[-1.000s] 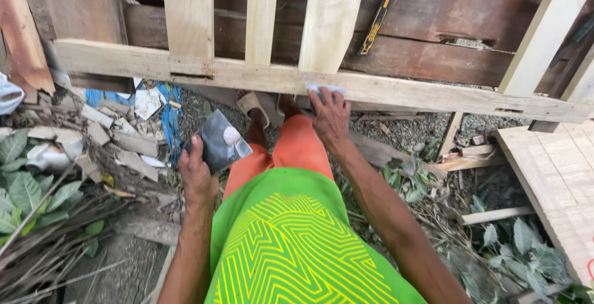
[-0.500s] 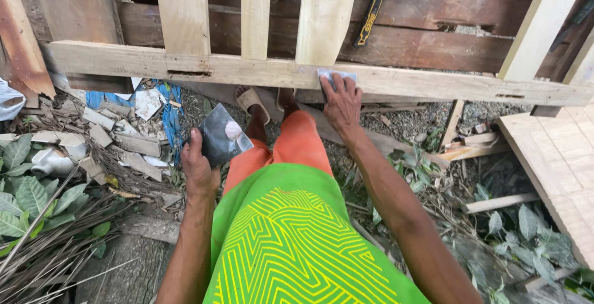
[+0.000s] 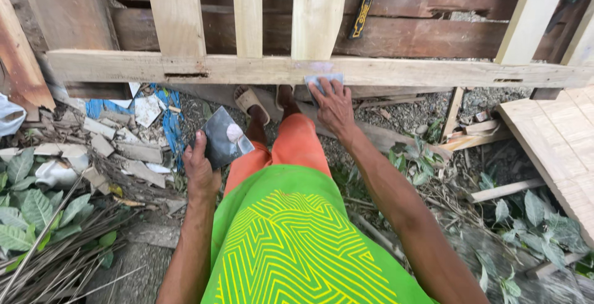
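Outdoors, on gravel ground (image 3: 402,115) strewn with wood offcuts, leaves and torn scraps. Straight ahead, a frame of pale wooden slats: three upright boards nailed over a long horizontal rail (image 3: 185,69), with darker planks (image 3: 421,34) behind. Propped against those dark planks, a yellow-and-black handled tool (image 3: 364,4). At right, a pale wooden panel (image 3: 557,137) lying flat.

Hands well apart. Right hand (image 3: 334,109) stretched forward, fingers spread and pressing a small grey flat pad (image 3: 323,81) against the lower edge of the rail, just under the third upright board; pad mostly covered by the fingers, so hard to tell whether scraper blade or abrasive sheet. Left hand (image 3: 199,168) held back near the body, closed around one edge of a dark square plate (image 3: 224,138), tilted up, with a dab of whitish paste (image 3: 235,132) on its face.

Below, orange trousers (image 3: 297,149) and a green patterned shirt (image 3: 291,242), with a sandalled foot (image 3: 250,101) planted under the rail. At left, a heap of broken white pieces (image 3: 117,146), a blue sheet (image 3: 170,118), green leaves (image 3: 25,211) and dry sticks (image 3: 55,260).
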